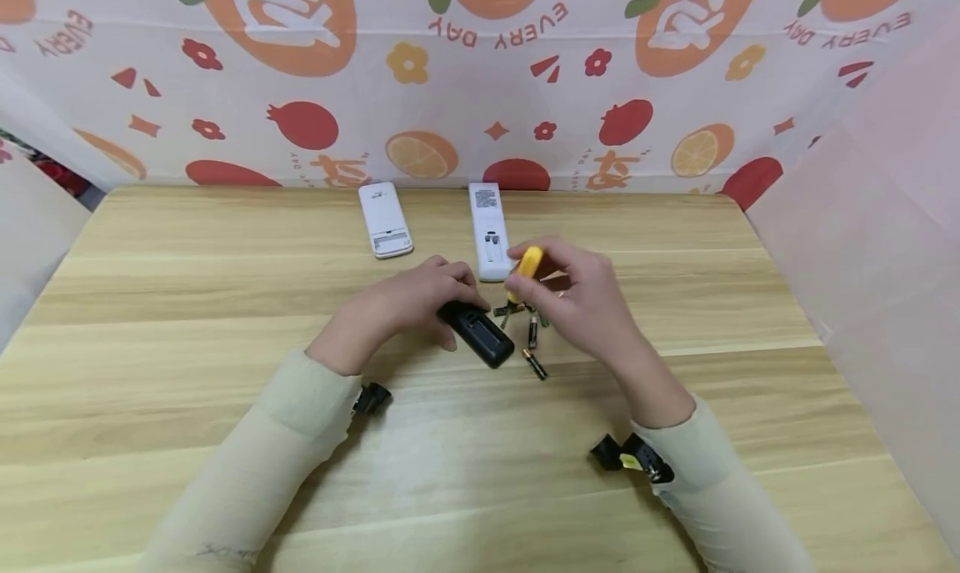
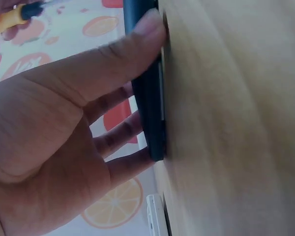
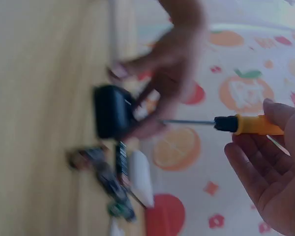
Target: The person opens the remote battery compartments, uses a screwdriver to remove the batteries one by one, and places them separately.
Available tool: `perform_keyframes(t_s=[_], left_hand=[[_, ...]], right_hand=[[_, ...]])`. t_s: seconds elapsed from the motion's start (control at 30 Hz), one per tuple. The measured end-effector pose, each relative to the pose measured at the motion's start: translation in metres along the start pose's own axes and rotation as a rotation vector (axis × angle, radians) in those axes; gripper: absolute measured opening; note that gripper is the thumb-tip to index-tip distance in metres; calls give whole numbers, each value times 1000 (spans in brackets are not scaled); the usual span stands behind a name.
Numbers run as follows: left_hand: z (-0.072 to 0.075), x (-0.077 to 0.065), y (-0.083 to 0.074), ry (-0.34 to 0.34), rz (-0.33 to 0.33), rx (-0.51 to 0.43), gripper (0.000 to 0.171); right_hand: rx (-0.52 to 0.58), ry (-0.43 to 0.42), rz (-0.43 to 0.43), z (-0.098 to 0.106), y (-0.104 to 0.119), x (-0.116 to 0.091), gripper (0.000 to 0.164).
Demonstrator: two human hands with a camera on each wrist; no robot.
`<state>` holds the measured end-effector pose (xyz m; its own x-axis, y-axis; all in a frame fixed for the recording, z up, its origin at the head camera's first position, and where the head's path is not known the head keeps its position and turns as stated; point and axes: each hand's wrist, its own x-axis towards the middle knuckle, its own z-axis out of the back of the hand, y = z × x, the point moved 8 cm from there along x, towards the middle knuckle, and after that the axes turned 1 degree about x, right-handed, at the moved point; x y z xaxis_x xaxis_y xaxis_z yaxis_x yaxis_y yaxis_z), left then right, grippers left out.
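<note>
My left hand (image 1: 416,299) grips a black remote control (image 1: 487,339) by its edges, thumb on one side and fingers on the other. The remote lies low over the table with its back up, and a battery recess shows. In my right hand (image 1: 588,294) a screwdriver (image 1: 529,263) with a yellow handle is pinched between thumb and fingers. Its thin metal shaft (image 3: 189,122) points toward the black remote; in the head view the tip is beside it, over the batteries. Several small batteries (image 1: 536,364) lie loose right of the remote, some partly hidden by my right hand.
Two white remote controls lie back up near the table's far edge, one to the left (image 1: 386,220) and one in the middle (image 1: 486,214). Behind the wooden table (image 1: 465,490) hangs a fruit-printed cloth (image 1: 480,89). Small black cameras sit at both wrists.
</note>
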<state>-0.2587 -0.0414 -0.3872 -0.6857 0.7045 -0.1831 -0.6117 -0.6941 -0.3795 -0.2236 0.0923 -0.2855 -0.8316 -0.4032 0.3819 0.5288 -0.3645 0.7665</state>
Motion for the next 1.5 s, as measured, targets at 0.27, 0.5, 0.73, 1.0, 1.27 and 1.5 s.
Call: perform_keyframes(t_s=[0.27, 0.5, 0.73, 1.0, 1.27, 1.5], left_hand=[[4, 1, -14, 11, -108, 188, 41], [31, -5, -40, -160, -318, 364, 40], [56, 37, -65, -277, -425, 488, 61], [64, 109, -68, -219, -346, 568, 48], [54, 159, -66, -173, -293, 630, 47], [32, 186, -55, -70, -243, 631, 44]], right_hand=[[178, -95, -180, 58, -43, -12, 35], [265, -69, -322, 78, -84, -40, 44], [169, -17, -400, 87, -109, -58, 40], [171, 18, -481, 87, -128, -71, 37], [140, 42, -516, 89, -141, -84, 35], [104, 59, -566, 89, -170, -92, 42]])
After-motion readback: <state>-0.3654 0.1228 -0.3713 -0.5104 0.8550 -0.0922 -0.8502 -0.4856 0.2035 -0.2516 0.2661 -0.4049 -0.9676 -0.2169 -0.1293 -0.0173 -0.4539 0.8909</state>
